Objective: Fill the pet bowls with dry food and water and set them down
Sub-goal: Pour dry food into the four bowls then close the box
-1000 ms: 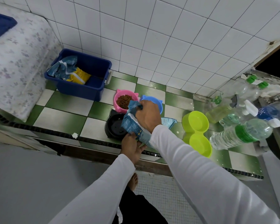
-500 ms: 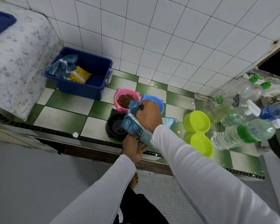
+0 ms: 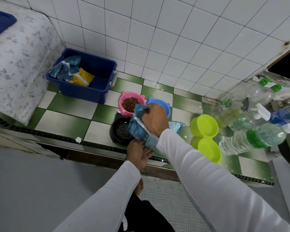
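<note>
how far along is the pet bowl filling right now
Done: the pink bowl holds a heap of dry food. In hand: both hands, right hand and left hand, hold the blue food bag tipped over the black bowl, which has only a few kibbles. Left: the blue bowl is mostly hidden, the green double bowl looks empty, and the water bottle lies untouched.

Domestic utility corner, probably a home washroom or kitchen ledge. White tiled wall [image 3: 157, 39], green-and-white checked tile counter [image 3: 65, 118]. Pet bowls [image 3: 131, 102], storage bin [image 3: 84, 81] and water bottles [image 3: 253, 138] crowd it.
</note>
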Motion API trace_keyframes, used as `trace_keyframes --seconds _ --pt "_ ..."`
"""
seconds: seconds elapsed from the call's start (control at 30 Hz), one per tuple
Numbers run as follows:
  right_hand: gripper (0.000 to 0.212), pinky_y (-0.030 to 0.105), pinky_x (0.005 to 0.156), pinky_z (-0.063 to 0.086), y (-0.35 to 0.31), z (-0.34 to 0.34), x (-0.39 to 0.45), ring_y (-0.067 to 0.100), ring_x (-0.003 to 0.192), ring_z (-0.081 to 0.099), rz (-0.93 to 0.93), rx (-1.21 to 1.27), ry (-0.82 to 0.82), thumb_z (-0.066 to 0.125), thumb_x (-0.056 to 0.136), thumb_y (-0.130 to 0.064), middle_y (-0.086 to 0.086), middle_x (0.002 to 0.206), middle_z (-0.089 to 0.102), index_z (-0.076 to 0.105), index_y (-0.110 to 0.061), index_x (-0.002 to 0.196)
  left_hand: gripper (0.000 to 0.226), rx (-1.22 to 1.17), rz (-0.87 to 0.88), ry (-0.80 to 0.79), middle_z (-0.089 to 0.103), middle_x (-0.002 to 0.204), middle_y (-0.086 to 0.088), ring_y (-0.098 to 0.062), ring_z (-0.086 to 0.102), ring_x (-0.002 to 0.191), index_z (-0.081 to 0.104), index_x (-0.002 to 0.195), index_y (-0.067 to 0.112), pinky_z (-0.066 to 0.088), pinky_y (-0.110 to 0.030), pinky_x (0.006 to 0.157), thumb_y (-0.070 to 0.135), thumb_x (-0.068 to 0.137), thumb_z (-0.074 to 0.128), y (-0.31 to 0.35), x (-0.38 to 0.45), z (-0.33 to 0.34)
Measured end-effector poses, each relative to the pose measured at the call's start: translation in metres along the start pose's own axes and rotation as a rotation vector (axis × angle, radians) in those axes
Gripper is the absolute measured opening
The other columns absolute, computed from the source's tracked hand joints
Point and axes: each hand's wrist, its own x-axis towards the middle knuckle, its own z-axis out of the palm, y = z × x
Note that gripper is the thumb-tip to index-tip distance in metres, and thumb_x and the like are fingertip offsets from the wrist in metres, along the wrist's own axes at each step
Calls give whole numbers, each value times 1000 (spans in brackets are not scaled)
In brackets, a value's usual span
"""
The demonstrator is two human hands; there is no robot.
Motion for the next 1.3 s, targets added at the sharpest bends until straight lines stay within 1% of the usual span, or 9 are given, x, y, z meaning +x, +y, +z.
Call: trace_keyframes --seconds 0.23,0.37,0.43,0.5,0.63,0.8,0.97,1.2,1.3 --pt "15 31 63 43 0 -2 -1 30 67 57 11 -17 -9 55 90 -10 13 76 66 63 -6 78 23 3 2 -16 72 116 -11 -31 69 104 62 120 23 58 -44 74 17 110 42 3 -2 0" --pt "15 29 63 36 0 -3 0 24 61 49 18 -31 -7 55 90 -11 9 72 60 60 -9 76 28 -9 1 -24 71 120 -12 -30 69 103 62 126 20 58 -44 75 16 109 40 3 -3 2" --pt "16 29 64 39 0 -2 2 22 61 51 20 -27 -7 55 91 -13 9 75 64 66 -6 82 27 -13 -3 -15 71 119 -12 -30 68 104 62 126 20 57 -44 76 17 109 40 4 -3 2" --pt "19 32 67 47 -1 0 3 27 68 57 17 -17 -6 55 91 -14 12 80 69 71 -4 87 25 -25 -6 -3 71 116 -11 -30 68 104 62 122 22 57 -45 75 17 109 41 5 -3 3" --pt "19 35 70 52 -1 1 4 32 72 59 3 -19 1 55 90 -14 15 81 71 71 -4 86 23 -25 -14 -1 72 115 -11 -31 68 105 64 114 24 57 -46 76 18 110 42 4 -3 4" --pt "20 38 71 54 -2 1 5 32 72 61 0 -22 2 56 91 -17 14 80 70 71 -4 87 22 -22 -16 6 72 112 -10 -31 68 106 63 115 24 57 -46 74 19 110 42 5 -3 5" --pt "18 39 72 56 -3 2 5 31 72 62 13 -4 7 57 89 -16 13 80 71 71 -5 87 24 -4 -16 9 71 118 -11 -31 68 108 62 123 23 57 -45 73 20 109 43 7 -5 4" --pt "13 39 68 54 -4 2 4 31 70 60 4 -13 15 59 89 -14 12 76 68 64 -9 78 20 -7 -35 12 69 119 -12 -32 66 108 62 117 24 56 -48 76 20 108 44 7 -6 2" --pt "14 37 67 54 -2 3 4 31 70 61 16 3 13 59 89 -15 12 77 69 67 -7 82 17 -14 -45 1 68 117 -12 -32 65 107 62 113 24 55 -48 77 20 108 46 8 -8 2"
